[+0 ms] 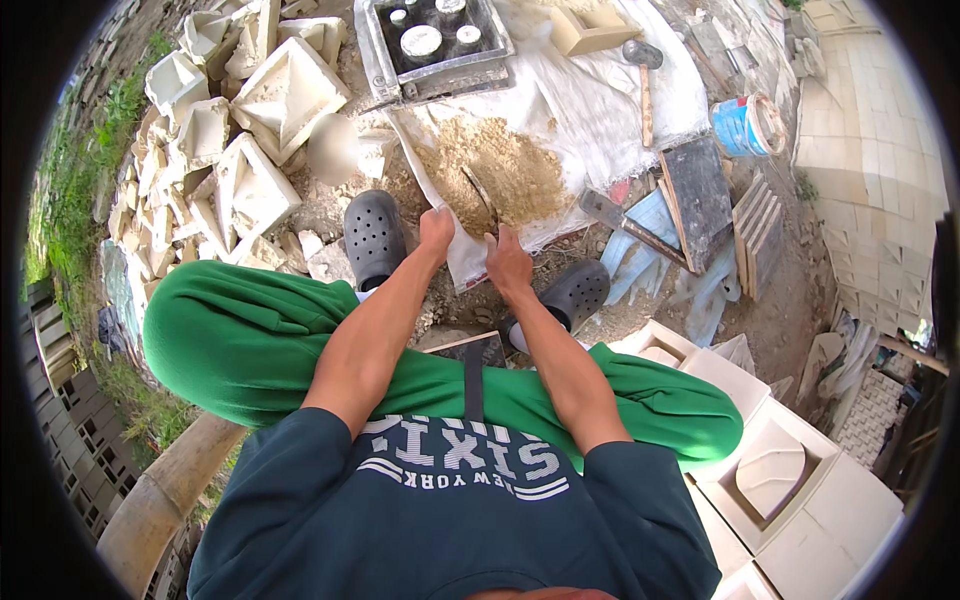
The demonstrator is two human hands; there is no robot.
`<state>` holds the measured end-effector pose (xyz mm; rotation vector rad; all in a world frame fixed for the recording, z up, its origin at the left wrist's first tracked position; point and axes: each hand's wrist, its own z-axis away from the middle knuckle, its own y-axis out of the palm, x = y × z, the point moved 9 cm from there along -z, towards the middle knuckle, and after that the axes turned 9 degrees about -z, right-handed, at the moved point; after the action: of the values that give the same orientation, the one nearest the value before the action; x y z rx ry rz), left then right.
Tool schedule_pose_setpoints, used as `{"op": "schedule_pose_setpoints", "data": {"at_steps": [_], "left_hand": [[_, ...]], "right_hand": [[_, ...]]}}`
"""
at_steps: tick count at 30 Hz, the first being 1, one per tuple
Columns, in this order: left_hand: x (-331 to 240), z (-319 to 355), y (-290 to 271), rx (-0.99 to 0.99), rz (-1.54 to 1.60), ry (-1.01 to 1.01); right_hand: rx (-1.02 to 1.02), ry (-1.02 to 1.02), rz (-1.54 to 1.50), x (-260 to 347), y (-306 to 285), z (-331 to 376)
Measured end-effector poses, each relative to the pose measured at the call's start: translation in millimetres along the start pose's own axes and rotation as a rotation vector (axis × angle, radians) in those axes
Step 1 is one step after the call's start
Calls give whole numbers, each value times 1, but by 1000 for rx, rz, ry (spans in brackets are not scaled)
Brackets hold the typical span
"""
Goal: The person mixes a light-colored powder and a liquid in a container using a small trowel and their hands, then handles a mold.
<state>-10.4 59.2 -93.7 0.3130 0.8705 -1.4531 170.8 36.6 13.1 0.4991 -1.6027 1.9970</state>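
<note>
I sit with green trousers and dark clogs, both arms stretched forward between my knees. My left hand [436,228] grips the near edge of a white plastic sheet [590,95] that carries a heap of tan sandy mix [500,170]. My right hand [507,262] holds the handle of a dark trowel [480,197] whose blade lies in the heap. Beyond the heap stands a grey metal mould box [375,50] with round white pieces inside.
A pile of broken white plaster casts [250,130] lies at the left. A hammer [643,75], a blue bucket [745,125], dark boards [698,200] and a wooden slat frame [758,225] sit at the right. White square moulds [780,470] stand at the lower right.
</note>
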Motion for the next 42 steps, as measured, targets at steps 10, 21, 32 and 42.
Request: {"op": "schedule_pose_setpoints", "data": {"at_steps": [10, 21, 32, 42], "left_hand": [[5, 3, -7, 34, 60, -82], [-13, 9, -10, 10, -44, 27], [-42, 31, -12, -1, -61, 65], [-30, 16, -6, 55, -14, 42]], "right_hand": [[-127, -11, -253, -12, -20, 0], [-213, 215, -131, -88, -50, -62], [-32, -73, -189, -44, -39, -69], [-3, -151, 42, -13, -35, -24]]}}
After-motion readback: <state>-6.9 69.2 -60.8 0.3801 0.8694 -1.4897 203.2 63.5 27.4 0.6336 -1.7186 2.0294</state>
